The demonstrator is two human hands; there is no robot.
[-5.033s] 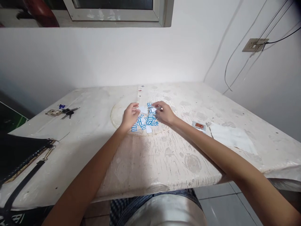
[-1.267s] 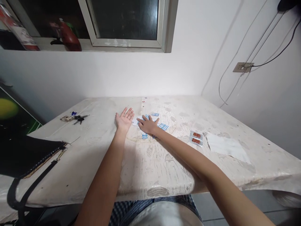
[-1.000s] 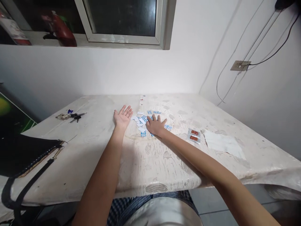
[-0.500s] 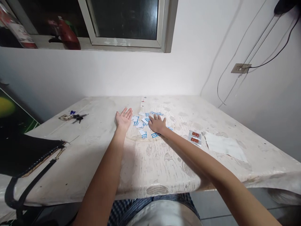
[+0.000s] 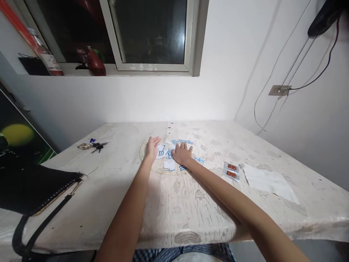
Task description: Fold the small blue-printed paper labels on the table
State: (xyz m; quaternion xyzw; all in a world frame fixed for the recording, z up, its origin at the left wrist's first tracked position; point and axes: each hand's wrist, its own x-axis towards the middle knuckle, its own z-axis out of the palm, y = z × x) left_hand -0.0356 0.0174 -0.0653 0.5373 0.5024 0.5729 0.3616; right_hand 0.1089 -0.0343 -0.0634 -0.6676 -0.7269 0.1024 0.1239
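Several small white paper pieces with blue line markings (image 5: 160,152) lie in a loose heap on the patterned tablecloth. My right hand (image 5: 182,154) rests palm down over the heap with its fingers spread, hiding some of the pieces. At the heap's left edge my left hand (image 5: 152,147) stands on its side, fingers stretched out and turned toward the pieces. Neither hand grips anything that I can see. One marked piece (image 5: 199,160) lies apart, just right of my right wrist.
Right of my forearm lie a blister pack of red-brown pills (image 5: 231,171) and a white cloth or paper sheet (image 5: 269,182). Keys (image 5: 98,146) lie at the left, behind a black bag (image 5: 40,187) with a strap. A wall (image 5: 218,98) borders the table's far edge.
My left hand has turned from palm up onto its side and come closer to the heap. Some paper pieces have shifted under my right hand. The camera view has tilted up.
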